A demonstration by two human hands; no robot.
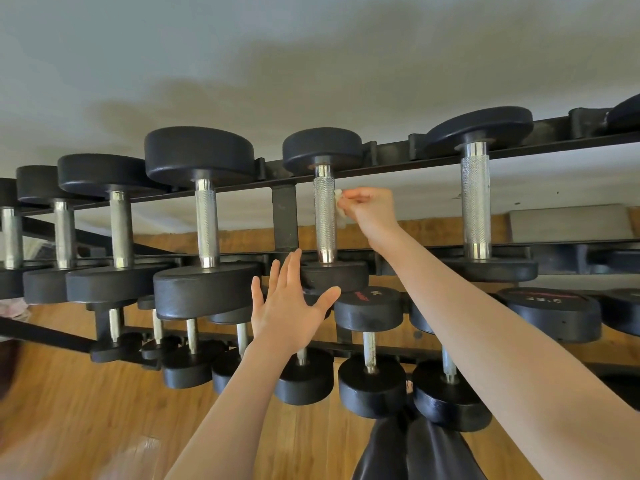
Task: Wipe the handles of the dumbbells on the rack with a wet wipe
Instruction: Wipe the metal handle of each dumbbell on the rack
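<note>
A black rack [284, 216] carries a top row of black dumbbells with knurled steel handles. My right hand [372, 209] pinches a small white wet wipe [339, 204] against the right side of the middle dumbbell's handle [324, 216]. My left hand [289, 306] is spread with straight fingers just in front of that dumbbell's near weight [334, 277], fingertips at its left edge; whether it touches is unclear. To the left stands a larger dumbbell's handle [206, 220], to the right another handle [475, 202].
A lower row of smaller dumbbells [372, 358] sits under my arms, with a 22.5 weight [550, 313] at the right. More dumbbells [64, 233] run off to the left. Wooden floor [86, 410] lies below, a pale wall behind. My dark-clothed legs [415, 452] show at the bottom.
</note>
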